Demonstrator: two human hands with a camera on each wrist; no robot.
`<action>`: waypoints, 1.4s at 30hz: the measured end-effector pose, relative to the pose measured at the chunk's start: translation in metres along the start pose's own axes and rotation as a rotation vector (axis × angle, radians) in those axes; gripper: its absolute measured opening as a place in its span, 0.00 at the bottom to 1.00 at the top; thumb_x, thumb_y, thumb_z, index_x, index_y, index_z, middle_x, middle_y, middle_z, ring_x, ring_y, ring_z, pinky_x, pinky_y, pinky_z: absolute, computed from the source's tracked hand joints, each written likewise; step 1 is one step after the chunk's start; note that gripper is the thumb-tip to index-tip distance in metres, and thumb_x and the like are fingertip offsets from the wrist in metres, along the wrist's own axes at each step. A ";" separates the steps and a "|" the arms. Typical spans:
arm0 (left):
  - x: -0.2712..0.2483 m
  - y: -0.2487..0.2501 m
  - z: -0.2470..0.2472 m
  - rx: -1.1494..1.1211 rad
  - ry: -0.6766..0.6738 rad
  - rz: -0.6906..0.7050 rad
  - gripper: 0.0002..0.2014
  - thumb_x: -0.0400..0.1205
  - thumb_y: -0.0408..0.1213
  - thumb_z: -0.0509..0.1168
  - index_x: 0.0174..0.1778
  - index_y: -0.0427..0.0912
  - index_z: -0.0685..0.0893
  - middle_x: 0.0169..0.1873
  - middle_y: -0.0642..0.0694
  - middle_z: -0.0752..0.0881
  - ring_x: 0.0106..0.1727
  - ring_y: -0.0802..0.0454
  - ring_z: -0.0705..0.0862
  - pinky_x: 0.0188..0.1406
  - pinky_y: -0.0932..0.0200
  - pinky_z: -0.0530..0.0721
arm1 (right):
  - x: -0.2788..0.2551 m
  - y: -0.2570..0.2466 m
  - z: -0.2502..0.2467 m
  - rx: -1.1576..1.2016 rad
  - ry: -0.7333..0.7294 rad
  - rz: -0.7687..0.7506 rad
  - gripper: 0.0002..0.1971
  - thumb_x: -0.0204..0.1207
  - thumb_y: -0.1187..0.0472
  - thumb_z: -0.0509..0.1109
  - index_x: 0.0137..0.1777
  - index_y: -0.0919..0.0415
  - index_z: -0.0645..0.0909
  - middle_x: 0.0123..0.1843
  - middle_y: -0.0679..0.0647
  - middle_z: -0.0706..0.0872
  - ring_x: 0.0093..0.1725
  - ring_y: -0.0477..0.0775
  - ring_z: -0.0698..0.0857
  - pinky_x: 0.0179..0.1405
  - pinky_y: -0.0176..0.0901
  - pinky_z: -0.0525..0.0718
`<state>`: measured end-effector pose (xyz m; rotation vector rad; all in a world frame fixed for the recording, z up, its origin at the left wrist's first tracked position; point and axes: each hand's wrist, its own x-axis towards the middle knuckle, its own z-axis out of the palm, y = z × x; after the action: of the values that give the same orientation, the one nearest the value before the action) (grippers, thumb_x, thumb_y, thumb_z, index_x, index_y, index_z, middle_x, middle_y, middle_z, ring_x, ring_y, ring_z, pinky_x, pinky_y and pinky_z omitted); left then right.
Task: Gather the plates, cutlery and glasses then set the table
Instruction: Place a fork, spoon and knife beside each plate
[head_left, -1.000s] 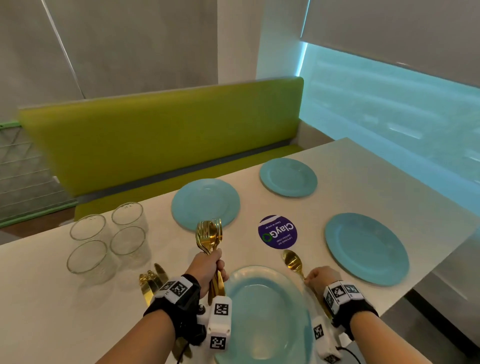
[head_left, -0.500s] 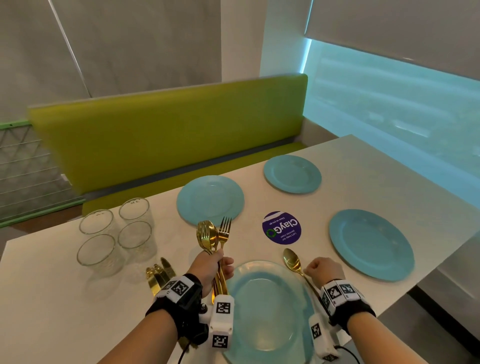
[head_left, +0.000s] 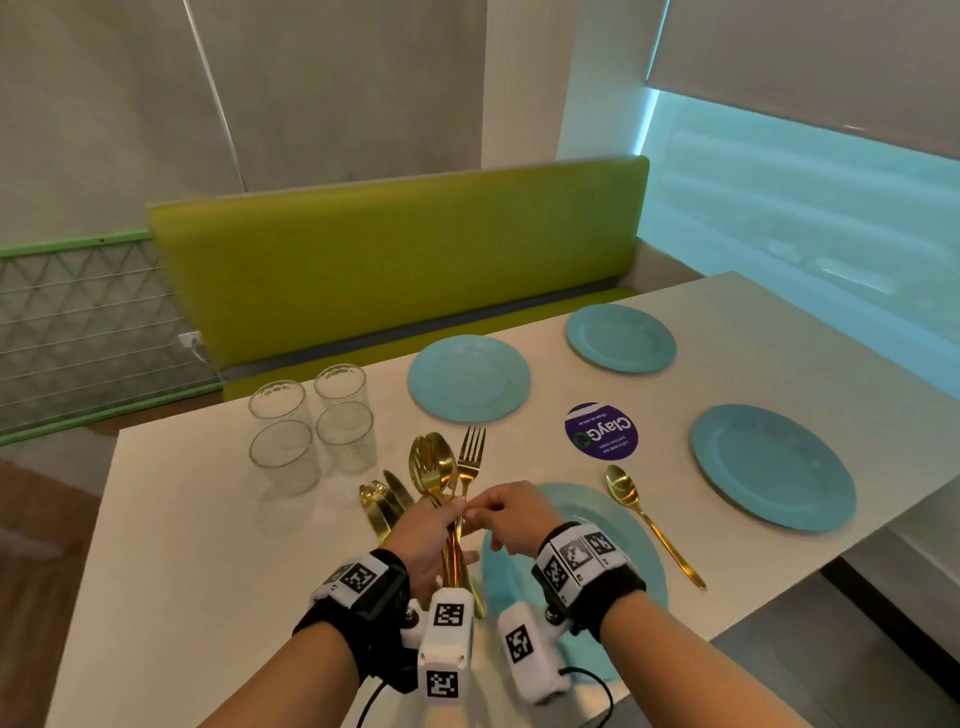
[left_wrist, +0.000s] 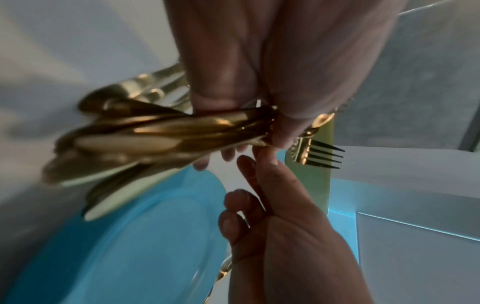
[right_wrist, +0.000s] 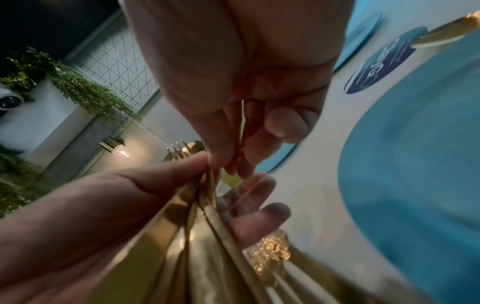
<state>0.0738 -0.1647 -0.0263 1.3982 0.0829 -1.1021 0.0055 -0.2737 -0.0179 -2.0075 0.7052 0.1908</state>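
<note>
My left hand (head_left: 441, 522) grips a bundle of gold cutlery (head_left: 441, 467) upright over the white table, just left of the near blue plate (head_left: 623, 545). The spoon bowls and one fork (head_left: 471, 449) stick up above the fist. My right hand (head_left: 475, 512) has crossed over that plate, and its thumb and forefinger pinch the fork's handle at the bundle. In the right wrist view the right hand (right_wrist: 218, 164) meets the gold handles (right_wrist: 202, 236) beside the left thumb. One gold spoon (head_left: 649, 519) lies right of the near plate.
Several clear glasses (head_left: 311, 431) stand at the left, with gold knives (head_left: 387, 501) lying beside them. Three more blue plates (head_left: 467, 376) (head_left: 621, 338) (head_left: 771, 465) sit further out around a purple sticker (head_left: 601, 431). A green bench (head_left: 395, 270) backs the table's far edge.
My right hand let go of the spoon, which now lies right of the near plate, and moved left across the plate to the bundle. The fork stands apart from the spoons.
</note>
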 end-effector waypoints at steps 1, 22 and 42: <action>-0.005 -0.003 -0.006 -0.016 -0.015 -0.002 0.07 0.86 0.34 0.55 0.54 0.36 0.76 0.49 0.40 0.84 0.51 0.48 0.84 0.52 0.42 0.82 | -0.003 -0.003 0.006 0.013 -0.015 -0.003 0.09 0.79 0.57 0.66 0.51 0.56 0.87 0.38 0.42 0.87 0.28 0.40 0.79 0.22 0.27 0.73; -0.056 -0.020 -0.075 0.023 0.080 0.078 0.09 0.87 0.36 0.52 0.56 0.39 0.75 0.49 0.45 0.83 0.42 0.51 0.84 0.40 0.54 0.76 | -0.032 -0.001 0.050 -0.193 0.053 0.134 0.14 0.77 0.62 0.65 0.29 0.56 0.79 0.34 0.52 0.83 0.24 0.43 0.74 0.21 0.29 0.71; -0.035 -0.017 -0.102 -0.021 0.231 -0.039 0.09 0.87 0.35 0.54 0.43 0.39 0.75 0.34 0.42 0.81 0.32 0.52 0.76 0.33 0.56 0.79 | 0.011 0.014 0.089 -0.620 0.106 0.306 0.14 0.82 0.61 0.58 0.60 0.65 0.81 0.60 0.58 0.85 0.59 0.57 0.85 0.52 0.42 0.81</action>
<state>0.0994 -0.0595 -0.0429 1.5056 0.2884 -0.9656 0.0198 -0.2087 -0.0797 -2.4941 1.1229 0.5412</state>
